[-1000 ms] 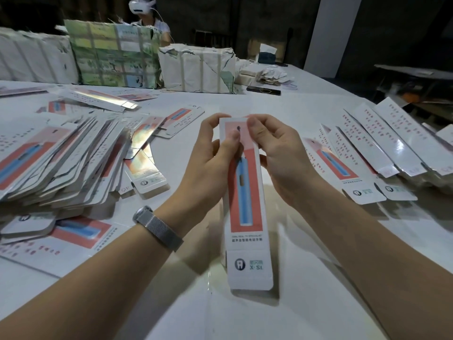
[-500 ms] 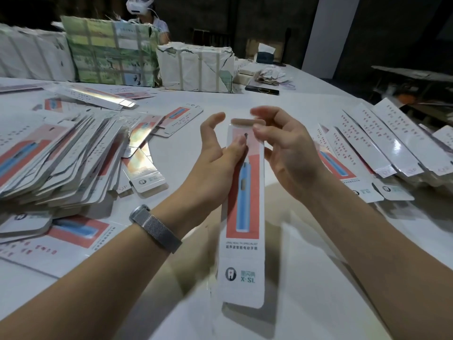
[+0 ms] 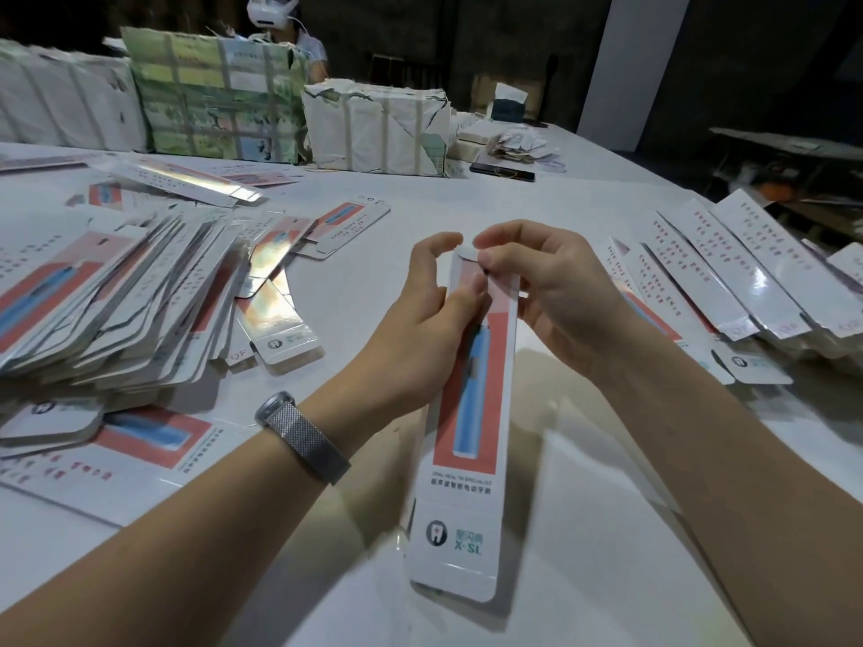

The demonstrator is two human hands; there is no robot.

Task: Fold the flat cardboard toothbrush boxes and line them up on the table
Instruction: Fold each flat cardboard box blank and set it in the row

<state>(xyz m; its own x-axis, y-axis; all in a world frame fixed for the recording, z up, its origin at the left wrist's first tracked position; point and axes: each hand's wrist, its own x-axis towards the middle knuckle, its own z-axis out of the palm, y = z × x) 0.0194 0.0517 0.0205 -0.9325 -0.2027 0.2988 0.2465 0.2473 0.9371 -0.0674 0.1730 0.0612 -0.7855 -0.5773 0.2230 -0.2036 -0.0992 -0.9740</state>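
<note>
Box is sitting centre frame, held off the table, far end tipped away. Left hand is gripping its upper side, thumb on the face, likely steadying it. Right hand is pinching the top flap, probably tucking it shut. Flat stack is lying at left within reach; folded row is lining up at right.
</note>
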